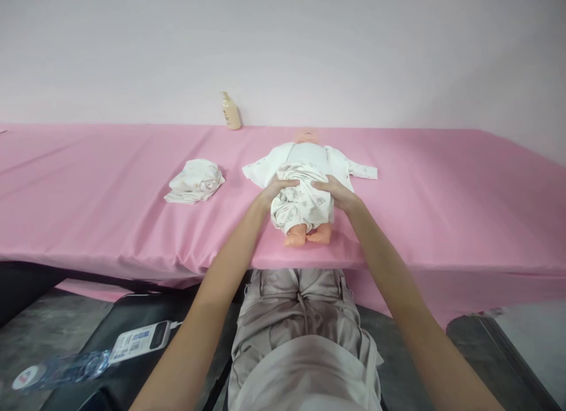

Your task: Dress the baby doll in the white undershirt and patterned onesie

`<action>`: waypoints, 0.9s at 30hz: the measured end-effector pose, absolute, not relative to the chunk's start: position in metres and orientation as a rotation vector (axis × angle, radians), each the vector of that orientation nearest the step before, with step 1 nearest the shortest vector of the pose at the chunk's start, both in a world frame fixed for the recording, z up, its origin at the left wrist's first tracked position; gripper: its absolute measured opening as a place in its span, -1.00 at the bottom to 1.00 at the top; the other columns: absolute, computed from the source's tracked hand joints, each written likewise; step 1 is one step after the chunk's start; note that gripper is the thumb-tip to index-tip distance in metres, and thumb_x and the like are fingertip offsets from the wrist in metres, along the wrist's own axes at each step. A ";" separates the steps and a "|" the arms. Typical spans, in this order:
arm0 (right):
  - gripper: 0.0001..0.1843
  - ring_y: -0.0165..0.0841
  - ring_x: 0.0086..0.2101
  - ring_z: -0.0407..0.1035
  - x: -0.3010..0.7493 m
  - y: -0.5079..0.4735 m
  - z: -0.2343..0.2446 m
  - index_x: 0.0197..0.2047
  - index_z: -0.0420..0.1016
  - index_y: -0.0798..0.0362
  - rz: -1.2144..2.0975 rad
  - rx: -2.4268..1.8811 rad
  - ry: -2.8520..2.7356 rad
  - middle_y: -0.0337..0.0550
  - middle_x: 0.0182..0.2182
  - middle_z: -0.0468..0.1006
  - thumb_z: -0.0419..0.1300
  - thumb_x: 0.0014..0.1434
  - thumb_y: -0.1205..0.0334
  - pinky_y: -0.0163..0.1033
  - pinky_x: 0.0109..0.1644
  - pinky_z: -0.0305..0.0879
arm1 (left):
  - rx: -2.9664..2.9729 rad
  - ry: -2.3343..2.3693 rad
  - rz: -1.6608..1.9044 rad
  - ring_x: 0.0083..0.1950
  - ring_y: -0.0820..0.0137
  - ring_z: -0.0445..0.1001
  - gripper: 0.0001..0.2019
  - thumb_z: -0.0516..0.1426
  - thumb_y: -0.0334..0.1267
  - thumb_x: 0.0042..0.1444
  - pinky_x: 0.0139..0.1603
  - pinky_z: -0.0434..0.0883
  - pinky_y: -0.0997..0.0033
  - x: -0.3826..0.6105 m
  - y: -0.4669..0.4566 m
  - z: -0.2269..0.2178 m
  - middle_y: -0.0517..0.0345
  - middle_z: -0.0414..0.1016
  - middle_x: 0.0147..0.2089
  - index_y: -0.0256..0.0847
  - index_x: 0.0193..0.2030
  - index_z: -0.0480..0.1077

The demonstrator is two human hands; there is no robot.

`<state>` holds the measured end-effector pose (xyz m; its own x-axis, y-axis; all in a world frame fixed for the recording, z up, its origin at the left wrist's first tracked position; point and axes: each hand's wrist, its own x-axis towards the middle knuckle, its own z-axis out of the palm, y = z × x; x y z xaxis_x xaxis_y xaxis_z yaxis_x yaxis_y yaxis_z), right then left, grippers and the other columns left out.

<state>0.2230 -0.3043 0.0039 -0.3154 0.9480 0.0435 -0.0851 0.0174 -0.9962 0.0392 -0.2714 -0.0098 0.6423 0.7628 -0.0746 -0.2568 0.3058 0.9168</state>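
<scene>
A baby doll (297, 236) lies on its back on the pink-covered table, its bare feet toward me and its head at the far side. White patterned baby pants (303, 206) cover its legs and waist. My left hand (277, 190) grips the waist of the pants on the left side, thumb on top. On the other side my right hand (336, 191) holds the waist in the same way. Their other fingers are partly hidden. Under the doll's upper body a white long-sleeved baby top (342, 162) is spread out, one sleeve stretched to the right.
A folded stack of white cloth (197, 180) sits left of the doll. A cream pump bottle (230, 112) stands by the wall. Below the pink tablecloth (442, 222), a black chair (119, 316) at left bears a water bottle (73, 367) and a white device (140, 341).
</scene>
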 end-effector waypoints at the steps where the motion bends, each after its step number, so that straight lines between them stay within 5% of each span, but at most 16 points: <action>1: -0.50 -0.15 -0.12 0.45 0.224 -0.306 0.005 -0.13 0.47 0.09 1.486 -0.910 -1.413 -0.05 -0.16 0.58 0.42 -0.18 0.17 -0.06 0.05 0.35 | 1.008 0.582 0.697 0.01 0.02 0.50 -0.53 0.22 -0.20 -0.06 0.13 0.38 0.02 0.041 -0.272 -0.010 -0.11 0.58 -0.12 -0.35 0.02 0.39; 5: -0.44 -0.18 -0.11 0.45 0.219 -0.303 0.002 -0.10 0.45 0.11 1.421 -0.821 -1.282 -0.06 -0.15 0.58 0.43 -0.23 0.20 -0.08 0.06 0.35 | 0.923 0.609 0.634 -0.01 0.07 0.52 -0.59 0.15 -0.12 0.03 0.09 0.41 0.08 0.044 -0.272 -0.008 -0.08 0.60 -0.18 -0.34 -0.02 0.42; 12: -0.64 -0.23 -0.13 0.45 0.206 -0.295 -0.007 -0.19 0.45 0.10 1.304 -0.949 -1.077 -0.09 -0.22 0.58 0.35 -0.09 0.22 -0.12 0.05 0.35 | 0.945 0.625 0.616 -0.16 0.15 0.58 -0.68 0.17 -0.21 0.04 0.04 0.45 0.16 0.043 -0.268 -0.012 -0.06 0.61 -0.29 -0.37 -0.09 0.44; 19: -0.70 -0.21 -0.10 0.44 0.213 -0.298 -0.003 -0.21 0.49 0.09 1.557 -0.822 -1.188 -0.09 -0.19 0.59 0.24 0.02 0.09 -0.13 0.05 0.35 | 0.858 0.542 0.733 -0.11 0.15 0.56 -0.71 0.16 -0.25 0.04 0.08 0.43 0.12 0.047 -0.269 -0.013 -0.04 0.61 -0.25 -0.35 -0.10 0.43; 27: -0.80 -0.15 -0.21 0.47 0.217 -0.298 -0.008 -0.44 0.52 0.11 1.671 -0.733 -1.184 -0.10 -0.44 0.60 0.13 -0.20 0.31 -0.11 -0.05 0.38 | 0.845 0.516 0.743 -0.40 0.33 0.55 -0.75 0.13 -0.14 0.13 -0.18 0.51 0.33 0.051 -0.272 -0.014 0.08 0.54 -0.49 -0.33 -0.27 0.45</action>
